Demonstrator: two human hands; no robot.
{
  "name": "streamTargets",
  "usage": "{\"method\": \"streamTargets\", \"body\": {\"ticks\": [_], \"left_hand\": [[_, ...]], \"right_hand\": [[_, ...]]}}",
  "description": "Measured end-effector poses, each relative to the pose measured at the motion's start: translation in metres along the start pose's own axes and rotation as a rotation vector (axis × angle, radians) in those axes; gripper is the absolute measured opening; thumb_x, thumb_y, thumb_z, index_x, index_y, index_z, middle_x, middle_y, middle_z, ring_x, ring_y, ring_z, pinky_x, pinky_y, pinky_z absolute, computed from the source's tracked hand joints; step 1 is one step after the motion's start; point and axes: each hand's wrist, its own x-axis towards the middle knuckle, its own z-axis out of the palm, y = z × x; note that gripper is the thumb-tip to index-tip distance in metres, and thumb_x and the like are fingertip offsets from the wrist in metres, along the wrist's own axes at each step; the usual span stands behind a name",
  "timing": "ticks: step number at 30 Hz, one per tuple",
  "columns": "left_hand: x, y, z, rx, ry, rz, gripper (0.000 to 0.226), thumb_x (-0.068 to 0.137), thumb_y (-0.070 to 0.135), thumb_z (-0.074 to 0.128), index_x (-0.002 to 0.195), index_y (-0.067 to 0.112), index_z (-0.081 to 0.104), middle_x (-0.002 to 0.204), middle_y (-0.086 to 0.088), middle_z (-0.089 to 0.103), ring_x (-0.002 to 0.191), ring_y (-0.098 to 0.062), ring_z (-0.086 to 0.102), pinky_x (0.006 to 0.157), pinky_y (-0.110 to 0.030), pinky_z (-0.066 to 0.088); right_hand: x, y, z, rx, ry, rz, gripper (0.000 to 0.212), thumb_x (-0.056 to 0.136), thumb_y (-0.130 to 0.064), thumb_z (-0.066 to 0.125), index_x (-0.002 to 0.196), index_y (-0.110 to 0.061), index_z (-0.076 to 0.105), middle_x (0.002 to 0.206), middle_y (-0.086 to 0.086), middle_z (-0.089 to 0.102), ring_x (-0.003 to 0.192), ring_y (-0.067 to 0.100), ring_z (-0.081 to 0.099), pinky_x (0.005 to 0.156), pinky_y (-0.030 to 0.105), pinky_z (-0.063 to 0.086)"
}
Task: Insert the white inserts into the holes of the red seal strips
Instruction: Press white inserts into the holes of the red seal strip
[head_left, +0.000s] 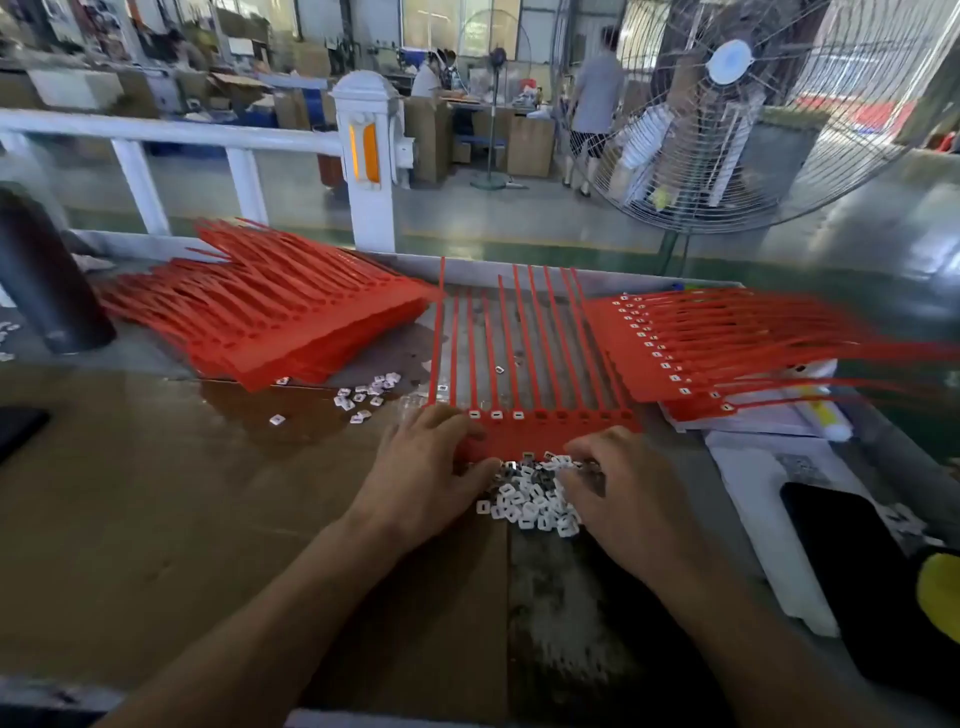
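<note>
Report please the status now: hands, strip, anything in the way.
Both hands at white inserts pile, left hand also on red seal strip. Three holes filled, rest empty. Nothing blocking.

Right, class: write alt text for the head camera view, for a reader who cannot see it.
Two bare hands, left hand and right hand, reach into a pile of white inserts beside a red seal strip sheet with three holes filled. Red stacks lie left and right on the workbench.

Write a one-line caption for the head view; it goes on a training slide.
Both hands work a pile of white inserts beside a red seal strip sheet, three holes filled.
</note>
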Motion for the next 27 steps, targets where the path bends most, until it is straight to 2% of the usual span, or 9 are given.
{"method": "streamTargets", "body": {"ticks": [3,10,16,19,23,27], "left_hand": [[0.004,-0.005,0.003,0.095,-0.059,-0.007,0.042,0.091,0.063,0.054,0.122,0.035,0.062,0.127,0.012,0.054,0.125,-0.014,0.043,0.11,-0.044,0.033],[0.017,-0.01,0.003,0.188,-0.111,0.021,0.037,0.1,0.051,0.048,0.132,0.038,0.06,0.137,0.013,0.051,0.131,-0.015,0.04,0.111,-0.041,0.027],[0.011,-0.014,0.008,0.138,-0.007,0.039,0.032,0.101,0.037,0.051,0.129,0.037,0.066,0.133,0.014,0.056,0.128,-0.015,0.044,0.112,-0.042,0.031],[0.011,-0.013,0.007,0.128,0.035,0.019,0.03,0.1,0.033,0.052,0.123,0.036,0.07,0.129,0.013,0.06,0.126,-0.016,0.047,0.113,-0.042,0.03],[0.008,-0.012,0.008,0.109,0.119,-0.032,0.026,0.097,0.03,0.057,0.115,0.033,0.076,0.121,0.011,0.065,0.121,-0.017,0.051,0.112,-0.038,0.029],[0.007,-0.014,0.009,0.091,0.106,-0.018,0.026,0.096,0.029,0.06,0.117,0.03,0.076,0.123,0.01,0.064,0.123,-0.016,0.049,0.114,-0.04,0.028]], "right_hand": [[0.003,0.0,-0.001,-0.109,-0.001,-0.067,0.026,0.09,-0.041,0.072,0.109,-0.023,0.074,0.106,-0.004,0.065,0.103,0.02,0.057,0.09,0.037,0.047],[0.006,0.004,-0.001,-0.064,-0.066,-0.123,0.028,0.096,-0.042,0.066,0.114,-0.023,0.076,0.109,-0.004,0.065,0.104,0.02,0.054,0.092,0.039,0.044],[0.001,0.004,0.002,0.003,-0.025,-0.129,0.031,0.098,-0.042,0.061,0.116,-0.022,0.077,0.109,-0.006,0.066,0.103,0.019,0.056,0.092,0.043,0.046],[-0.001,0.0,0.002,-0.025,-0.031,-0.155,0.026,0.097,-0.03,0.067,0.118,-0.019,0.077,0.109,-0.003,0.067,0.102,0.022,0.058,0.091,0.044,0.047],[-0.002,0.002,0.002,-0.007,-0.02,-0.149,0.017,0.094,-0.023,0.072,0.109,-0.02,0.078,0.104,-0.005,0.066,0.099,0.021,0.058,0.089,0.04,0.046],[-0.002,0.006,0.004,0.041,0.002,-0.144,0.011,0.093,-0.019,0.074,0.103,-0.021,0.079,0.097,-0.007,0.066,0.094,0.019,0.058,0.085,0.04,0.046]]}}
